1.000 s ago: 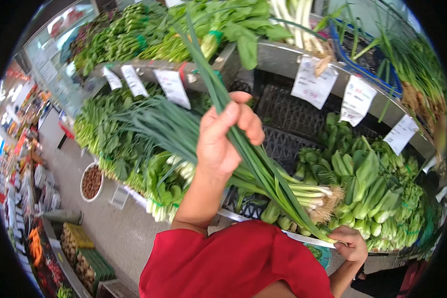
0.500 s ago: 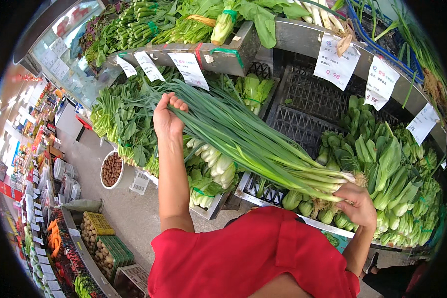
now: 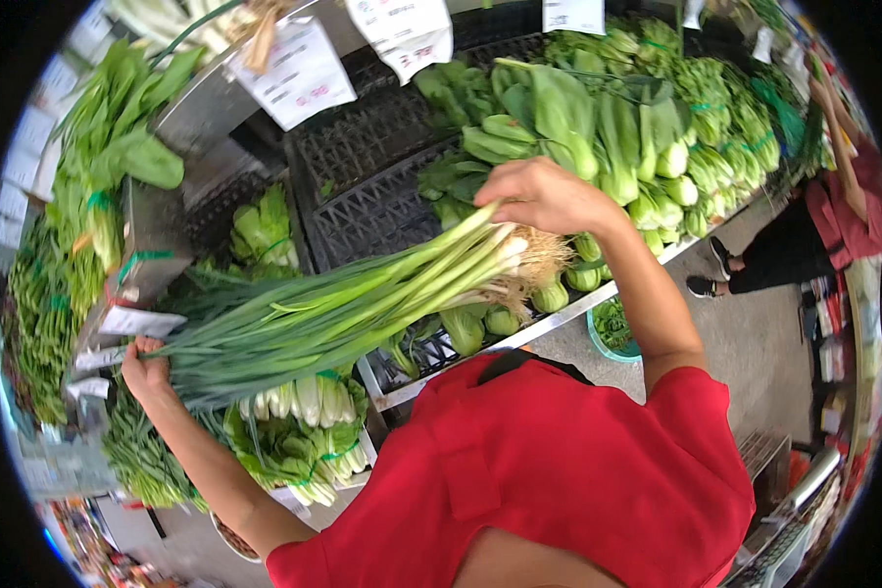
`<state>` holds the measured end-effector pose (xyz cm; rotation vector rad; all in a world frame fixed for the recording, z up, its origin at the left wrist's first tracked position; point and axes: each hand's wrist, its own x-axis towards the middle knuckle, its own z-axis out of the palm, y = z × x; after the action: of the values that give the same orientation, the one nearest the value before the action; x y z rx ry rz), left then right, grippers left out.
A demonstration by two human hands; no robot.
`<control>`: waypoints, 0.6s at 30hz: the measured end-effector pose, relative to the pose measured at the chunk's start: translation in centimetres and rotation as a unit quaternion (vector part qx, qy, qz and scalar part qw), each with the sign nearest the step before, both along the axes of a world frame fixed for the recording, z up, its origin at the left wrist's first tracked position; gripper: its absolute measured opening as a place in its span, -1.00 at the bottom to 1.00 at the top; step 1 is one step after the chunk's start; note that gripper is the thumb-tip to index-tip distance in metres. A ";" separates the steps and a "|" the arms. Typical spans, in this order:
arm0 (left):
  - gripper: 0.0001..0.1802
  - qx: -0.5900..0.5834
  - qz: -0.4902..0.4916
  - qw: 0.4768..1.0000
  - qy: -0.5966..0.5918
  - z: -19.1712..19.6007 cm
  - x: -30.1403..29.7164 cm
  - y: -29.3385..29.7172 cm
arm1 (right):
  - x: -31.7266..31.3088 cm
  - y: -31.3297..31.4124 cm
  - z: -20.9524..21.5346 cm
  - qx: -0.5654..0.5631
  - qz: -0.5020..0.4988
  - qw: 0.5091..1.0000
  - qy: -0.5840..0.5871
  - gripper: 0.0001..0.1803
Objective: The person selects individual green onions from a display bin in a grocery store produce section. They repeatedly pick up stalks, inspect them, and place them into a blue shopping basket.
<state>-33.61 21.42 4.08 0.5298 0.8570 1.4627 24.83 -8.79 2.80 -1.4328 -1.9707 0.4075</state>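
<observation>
Right hand [image 3: 544,194] gripping the white root end of a spring onion bunch [image 3: 343,309]; left hand [image 3: 145,365] closed on the green tips; held level above black crates [image 3: 363,186] and bok choy [image 3: 637,147].

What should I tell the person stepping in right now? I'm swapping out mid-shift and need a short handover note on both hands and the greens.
Left hand: gripping the leafy green tips of the bunch of spring onions.
Right hand: closed on the white root end of the same bunch.
Bunch: held level across the body, above the black plastic crates, clear of the shelf.
Around it: bok choy to the right, banded greens below the left hand, paper price cards above.
Done: bunch lifted off the display.
Left: it is not yet set down anywhere.
</observation>
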 end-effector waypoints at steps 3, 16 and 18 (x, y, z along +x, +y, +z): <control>-0.86 -0.009 -0.069 0.994 0.085 -1.9 -2.4 3.1 | 1.0 0.7 -0.9 -0.084 -0.037 0.994 0.063 -0.74; -0.43 -0.051 0.389 0.719 0.574 2.4 1.8 -3.9 | 2.9 -0.5 -4.7 0.034 -0.070 0.994 -0.082 -0.67; -0.28 0.034 0.399 0.552 0.731 2.6 4.5 -7.3 | 2.9 -0.9 -5.1 -0.015 -0.074 0.995 -0.067 -0.67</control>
<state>-29.14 14.15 6.67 1.6737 2.6467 1.6071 27.76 -9.65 -2.25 -1.6517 -1.9537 0.2814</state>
